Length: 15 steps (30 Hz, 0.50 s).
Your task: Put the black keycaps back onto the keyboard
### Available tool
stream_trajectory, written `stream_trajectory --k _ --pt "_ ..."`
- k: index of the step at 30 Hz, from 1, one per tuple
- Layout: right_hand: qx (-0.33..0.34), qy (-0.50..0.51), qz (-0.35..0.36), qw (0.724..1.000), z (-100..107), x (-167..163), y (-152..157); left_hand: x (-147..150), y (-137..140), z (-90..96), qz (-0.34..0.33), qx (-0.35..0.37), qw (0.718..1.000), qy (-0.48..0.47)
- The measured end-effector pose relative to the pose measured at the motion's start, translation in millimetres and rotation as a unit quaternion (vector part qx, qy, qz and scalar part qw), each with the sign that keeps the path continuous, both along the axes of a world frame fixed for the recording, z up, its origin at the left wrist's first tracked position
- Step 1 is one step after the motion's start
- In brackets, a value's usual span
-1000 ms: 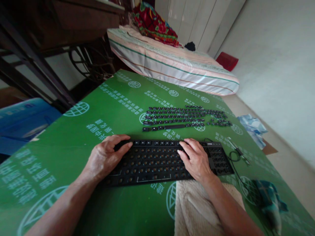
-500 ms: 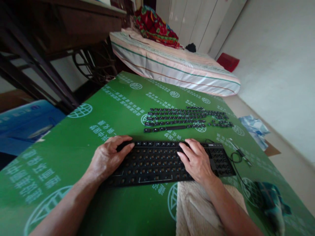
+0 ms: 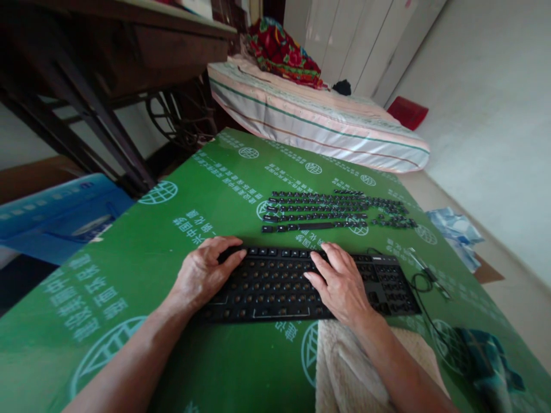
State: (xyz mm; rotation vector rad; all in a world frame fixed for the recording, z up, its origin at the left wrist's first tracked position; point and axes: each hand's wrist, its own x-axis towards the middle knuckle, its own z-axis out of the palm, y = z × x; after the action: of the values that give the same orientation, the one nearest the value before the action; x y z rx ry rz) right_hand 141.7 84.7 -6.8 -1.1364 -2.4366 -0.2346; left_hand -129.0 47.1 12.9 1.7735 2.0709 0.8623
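Observation:
A black keyboard (image 3: 267,287) lies across the green tabletop, most of its keycaps off and the small switch posts bare. Several caps remain along its top row. My left hand (image 3: 209,269) grips the far left corner, thumb on the top row and fingers at the back edge. Over the right end of the top row, my right hand (image 3: 340,281) rests with fingers apart, touching the keyboard; its thumb lies over the bare posts. Removed keycaps (image 3: 314,225) are laid out in rows beyond the keyboard.
A beige cloth (image 3: 357,367) lies under my right forearm. Right of the keyboard are a thin wire-like tool (image 3: 424,267) and a coiled cable (image 3: 424,282). A dark green cloth (image 3: 486,355) sits near the right edge. A bed (image 3: 318,120) stands behind the table.
The view has shifted, so everything appears farther right. My right hand has slid slightly left along the top row, covering one more cap. My left hand keeps its place.

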Motion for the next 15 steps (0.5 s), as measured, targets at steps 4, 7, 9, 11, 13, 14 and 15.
stream_trajectory --k 4,7,9,11,13,14,15 --pt "0.007 0.0 -0.004 1.0 1.0 -1.6 -1.3 -0.8 -0.1 -1.5 -0.005 0.001 1.0 -0.002" --pt "0.008 -0.005 -0.003 1.0 0.0 -2.3 -1.3 -1.7 0.0 -3.0 -0.008 0.003 1.0 -0.003" --pt "0.008 -0.006 -0.005 1.0 -1.0 -2.7 -1.2 -1.9 0.1 -3.9 -0.008 0.004 1.0 -0.001" --pt "0.009 -0.006 -0.008 1.0 -1.6 -3.1 -1.3 -1.8 0.2 -4.5 -0.006 0.005 1.0 0.0" --pt "0.009 -0.005 -0.01 1.0 -1.6 -3.2 -1.5 -1.5 0.3 -5.0 -0.004 0.005 1.0 0.0" --pt "0.009 -0.005 -0.01 1.0 -1.6 -3.1 -1.6 -1.5 0.3 -5.2 -0.003 0.004 1.0 -0.001" --pt "0.009 -0.006 -0.009 1.0 -1.5 -2.9 -1.6 -1.4 0.3 -5.4 -0.003 0.003 1.0 -0.001"
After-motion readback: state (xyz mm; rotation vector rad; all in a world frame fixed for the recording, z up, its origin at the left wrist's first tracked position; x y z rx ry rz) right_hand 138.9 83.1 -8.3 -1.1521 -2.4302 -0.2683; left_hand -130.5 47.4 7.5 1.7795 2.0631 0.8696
